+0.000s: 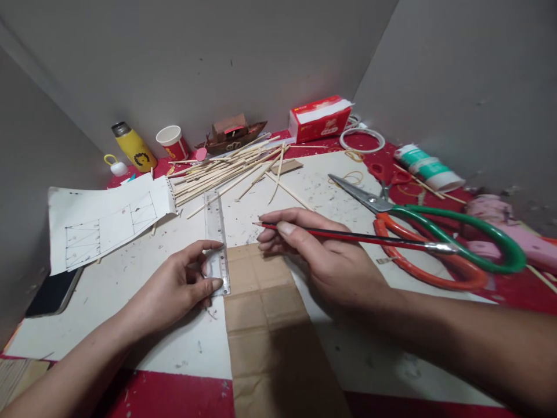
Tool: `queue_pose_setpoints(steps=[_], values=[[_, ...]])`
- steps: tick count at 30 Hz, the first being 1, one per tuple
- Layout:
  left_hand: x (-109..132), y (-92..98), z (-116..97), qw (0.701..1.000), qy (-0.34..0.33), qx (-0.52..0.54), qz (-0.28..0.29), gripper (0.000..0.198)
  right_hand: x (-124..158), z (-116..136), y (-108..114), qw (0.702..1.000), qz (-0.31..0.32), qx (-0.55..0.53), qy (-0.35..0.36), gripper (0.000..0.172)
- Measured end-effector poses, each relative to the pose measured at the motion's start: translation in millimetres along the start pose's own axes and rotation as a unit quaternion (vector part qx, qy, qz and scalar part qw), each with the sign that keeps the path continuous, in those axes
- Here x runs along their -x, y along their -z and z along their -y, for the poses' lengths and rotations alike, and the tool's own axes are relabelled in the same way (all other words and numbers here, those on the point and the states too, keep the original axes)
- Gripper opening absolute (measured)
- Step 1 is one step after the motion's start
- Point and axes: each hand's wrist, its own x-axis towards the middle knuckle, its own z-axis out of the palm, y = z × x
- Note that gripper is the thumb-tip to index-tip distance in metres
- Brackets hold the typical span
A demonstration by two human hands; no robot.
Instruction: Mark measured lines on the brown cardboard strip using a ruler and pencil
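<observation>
Our left hand (185,276) pinches a clear plastic ruler (214,223), best kept flat, at the left edge of a creased brown cardboard strip (270,319); our right hand (326,252) grasps a red-and-black pencil (361,235).

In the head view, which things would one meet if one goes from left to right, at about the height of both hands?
Phone → left hand → clear ruler → right hand → green scissors handle.

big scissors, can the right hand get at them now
Probably yes: the big scissors lie near the right hand, though it holds a pencil whose end crosses their handles in this view.
</observation>
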Motion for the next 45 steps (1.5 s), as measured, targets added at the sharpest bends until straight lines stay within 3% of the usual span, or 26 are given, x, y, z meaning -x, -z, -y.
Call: queue_pose_setpoints(steps=[15, 31, 34, 37, 41, 45], values=[[0.2, -0.1, -3.7, 1.0, 0.005, 0.011, -0.003, 0.055, 2.1, 6.4, -0.2, 0.999, -0.023, 0.047, -0.005, 0.017], [0.6, -0.3, -2.9, 1.0, -0.008, -0.003, 0.0, 0.053, 4.8, 4.7, 0.1, 0.997, -0.004, 0.069, 0.022, 0.019], [0.5, -0.2, -2.8, 1.0, -0.01, -0.002, 0.001, 0.052, 10.4, 4.1, 0.5, 0.997, 0.017, 0.073, 0.018, 0.015], [0.6, -0.9, -3.2, 1.0, -0.01, 0.001, -0.003, 0.051, 18.2, 3.5, 1.3, 0.989, 0.086, 0.117, 0.01, 0.008], [0.5, -2.3, -1.0, 1.0, -0.008, 0.021, 0.002, 0.051, 24.1, 0.2, -0.5, 0.938, 0.216, 0.238, 0.129, 0.011], [-0.6, -2.7, 2.5, 0.999, -0.021, 0.028, 0.008, 0.05, 23.2, -8.1, -5.9, 0.883, 0.256, 0.289, 0.267, 0.018]])
